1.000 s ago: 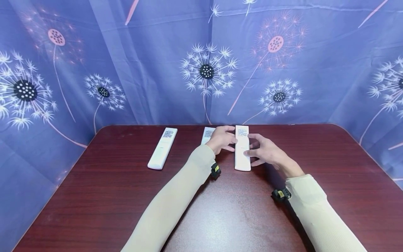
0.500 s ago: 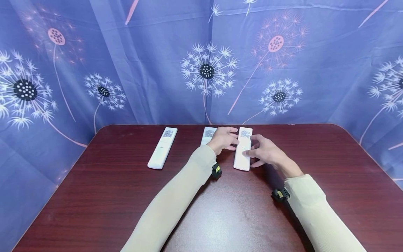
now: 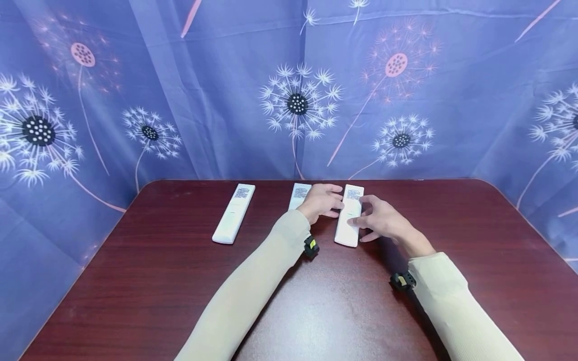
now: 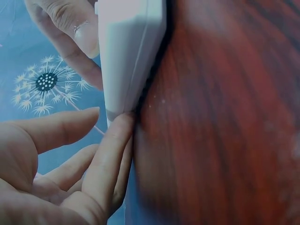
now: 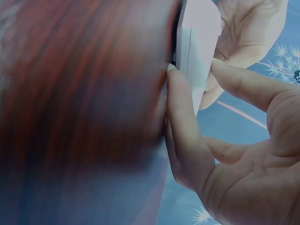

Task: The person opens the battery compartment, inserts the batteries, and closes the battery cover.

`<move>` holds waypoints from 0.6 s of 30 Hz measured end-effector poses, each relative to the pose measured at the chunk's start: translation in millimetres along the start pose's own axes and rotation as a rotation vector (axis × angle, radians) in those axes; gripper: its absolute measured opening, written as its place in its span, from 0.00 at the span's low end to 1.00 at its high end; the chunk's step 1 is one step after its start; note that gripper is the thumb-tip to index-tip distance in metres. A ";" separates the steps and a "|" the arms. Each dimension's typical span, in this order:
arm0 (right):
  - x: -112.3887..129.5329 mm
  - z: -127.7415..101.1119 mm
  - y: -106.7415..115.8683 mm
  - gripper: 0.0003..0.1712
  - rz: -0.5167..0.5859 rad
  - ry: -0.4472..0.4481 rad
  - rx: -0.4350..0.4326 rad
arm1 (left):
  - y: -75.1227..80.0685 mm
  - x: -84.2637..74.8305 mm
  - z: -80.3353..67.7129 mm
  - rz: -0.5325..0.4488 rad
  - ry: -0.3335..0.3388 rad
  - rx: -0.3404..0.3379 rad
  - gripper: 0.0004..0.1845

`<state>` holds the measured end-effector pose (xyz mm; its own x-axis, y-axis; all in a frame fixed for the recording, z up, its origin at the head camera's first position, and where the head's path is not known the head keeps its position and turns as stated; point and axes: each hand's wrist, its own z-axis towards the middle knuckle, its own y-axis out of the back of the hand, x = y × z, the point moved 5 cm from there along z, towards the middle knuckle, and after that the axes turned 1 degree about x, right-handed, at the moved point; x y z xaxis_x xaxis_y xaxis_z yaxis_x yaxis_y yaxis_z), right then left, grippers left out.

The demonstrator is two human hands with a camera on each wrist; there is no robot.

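A white remote control (image 3: 351,208) lies face up on the table right of centre, tilted slightly, a printed code label at its far end. My right hand (image 3: 383,218) pinches it, thumb over the face and fingers along the right edge. From the opposite side, my left hand (image 3: 321,201) reaches with relaxed fingers, their tips right at the remote's left edge. In the left wrist view, a fingertip meets the side of the remote (image 4: 126,56) low down, near the tabletop. Partly hidden behind my left hand is a second white remote (image 3: 299,194).
A third white remote (image 3: 233,214) lies slanted on the left part of the dark red wooden table (image 3: 153,281). A blue curtain (image 3: 217,115) with dandelion prints hangs close behind the table's far edge. Both wrists wear small black camera mounts (image 3: 311,246).
The remote between my hands has turned a little, its far end swinging to the right. My left fingertips have shifted slightly right with it. The other two remotes stay put.
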<state>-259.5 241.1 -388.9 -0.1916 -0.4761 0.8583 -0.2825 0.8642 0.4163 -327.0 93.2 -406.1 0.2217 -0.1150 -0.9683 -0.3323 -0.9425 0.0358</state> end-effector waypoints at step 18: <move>-6.3 -0.2 4.1 0.49 -0.025 0.041 -0.061 | 7.5 4.4 -2.8 -0.004 -0.028 0.078 0.33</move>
<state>-259.2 247.6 -392.5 -0.1467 -0.4914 0.8585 -0.2284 0.8613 0.4539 -326.0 84.8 -409.4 0.1976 -0.1012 -0.9750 -0.4018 -0.9156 0.0136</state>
